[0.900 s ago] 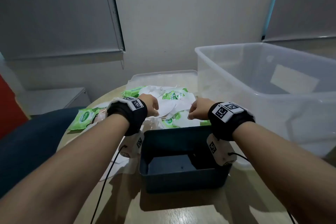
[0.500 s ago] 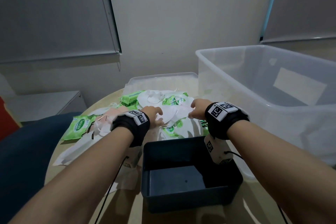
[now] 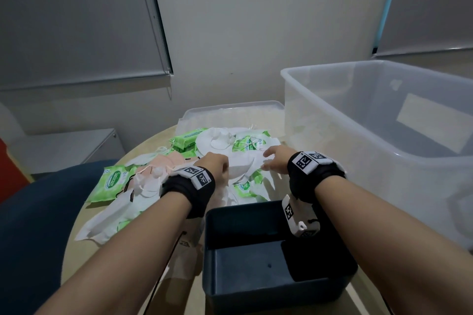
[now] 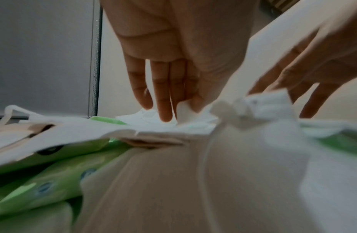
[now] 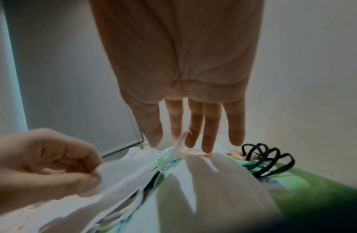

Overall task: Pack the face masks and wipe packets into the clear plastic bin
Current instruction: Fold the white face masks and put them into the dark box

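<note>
White face masks (image 3: 240, 169) and green wipe packets (image 3: 112, 181) lie heaped on the round table beyond a dark bin. My left hand (image 3: 217, 163) is on the pile's middle. In the right wrist view the left hand (image 5: 74, 167) has curled fingers pinching the edge of a white mask (image 5: 121, 176). My right hand (image 3: 271, 161) hovers just to its right with straight, spread fingers (image 5: 207, 141) touching the top of the masks, and a white ear loop runs up between two of them. The clear plastic bin (image 3: 302, 89) stands at the right, with nothing seen inside.
A dark blue bin (image 3: 268, 286) sits under my wrists near the table's front. A clear lid (image 3: 230, 112) lies behind the pile. Black ear loops (image 5: 267, 159) stick out of the heap by my right fingers. A blue chair (image 3: 38, 225) is at the left.
Both hands have reached forward from the dark bin's far edge onto the pile. The right hand's fingers have spread out straight, and the left hand has closed on a white mask.
</note>
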A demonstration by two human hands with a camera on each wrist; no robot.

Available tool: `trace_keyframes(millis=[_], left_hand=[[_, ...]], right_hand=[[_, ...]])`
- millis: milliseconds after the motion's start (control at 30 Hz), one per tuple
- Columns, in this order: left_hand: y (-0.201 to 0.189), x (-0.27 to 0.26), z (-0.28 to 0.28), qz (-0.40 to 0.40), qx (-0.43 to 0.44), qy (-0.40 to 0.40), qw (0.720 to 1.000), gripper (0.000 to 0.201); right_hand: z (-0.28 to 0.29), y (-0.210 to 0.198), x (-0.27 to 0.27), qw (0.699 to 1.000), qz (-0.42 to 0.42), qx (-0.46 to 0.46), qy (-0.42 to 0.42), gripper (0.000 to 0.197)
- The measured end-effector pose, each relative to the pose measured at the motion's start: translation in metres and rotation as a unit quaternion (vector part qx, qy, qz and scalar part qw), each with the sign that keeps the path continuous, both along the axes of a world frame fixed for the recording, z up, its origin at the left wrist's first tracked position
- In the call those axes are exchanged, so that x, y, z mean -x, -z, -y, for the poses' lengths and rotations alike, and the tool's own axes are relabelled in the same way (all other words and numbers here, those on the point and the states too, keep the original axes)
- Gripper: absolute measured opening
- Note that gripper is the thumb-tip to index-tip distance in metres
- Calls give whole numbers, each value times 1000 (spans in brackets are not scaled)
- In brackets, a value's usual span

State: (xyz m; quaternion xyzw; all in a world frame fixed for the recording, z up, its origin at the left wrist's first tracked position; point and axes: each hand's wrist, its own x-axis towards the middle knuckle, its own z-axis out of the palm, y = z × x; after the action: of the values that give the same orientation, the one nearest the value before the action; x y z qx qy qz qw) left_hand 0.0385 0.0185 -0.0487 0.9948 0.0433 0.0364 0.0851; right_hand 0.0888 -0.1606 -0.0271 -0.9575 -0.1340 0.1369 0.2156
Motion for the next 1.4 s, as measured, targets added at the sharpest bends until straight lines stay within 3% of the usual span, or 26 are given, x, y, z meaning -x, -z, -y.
trace_keyframes(millis=[133, 267, 400, 533, 700, 800, 867, 1033, 1167, 1267, 1400], left_hand=[[-21, 2, -5, 112, 109, -21, 988, 15], [-52, 5, -11, 194, 185, -20, 963, 17], [-82, 10, -13, 202, 319, -1, 926, 14], [-104, 24, -6, 172, 351, 16, 920, 17], [-118, 40, 15, 164, 307, 39, 937, 10], [-120, 48, 37, 135, 325, 41, 935, 8], [-121, 53, 48, 110, 353, 54, 928, 14], [-131, 68, 60, 55, 346, 118, 929, 24], [-140, 74, 64, 108, 237, 141, 955, 16], [-143, 77, 67, 168, 174, 153, 958, 17], [-140, 76, 70, 186, 174, 149, 956, 14]], right_hand=[[-2, -6, -2, 990, 56, -122, 40, 41], [-1, -21, 3, 954, 153, -243, 82, 29], [9, -38, 10, 920, 212, -311, 111, 12], [20, -49, 18, 895, 191, -383, 129, 26], [27, -51, 31, 876, 140, -442, 132, 12], [29, -52, 40, 882, 131, -440, 109, 14], [30, -55, 47, 892, 132, -423, 85, 5], [33, -64, 60, 899, 126, -417, 35, 20], [36, -72, 68, 879, 114, -463, 18, 9], [35, -74, 74, 863, 92, -496, 1, 8], [32, -76, 85, 866, 82, -491, -45, 14]])
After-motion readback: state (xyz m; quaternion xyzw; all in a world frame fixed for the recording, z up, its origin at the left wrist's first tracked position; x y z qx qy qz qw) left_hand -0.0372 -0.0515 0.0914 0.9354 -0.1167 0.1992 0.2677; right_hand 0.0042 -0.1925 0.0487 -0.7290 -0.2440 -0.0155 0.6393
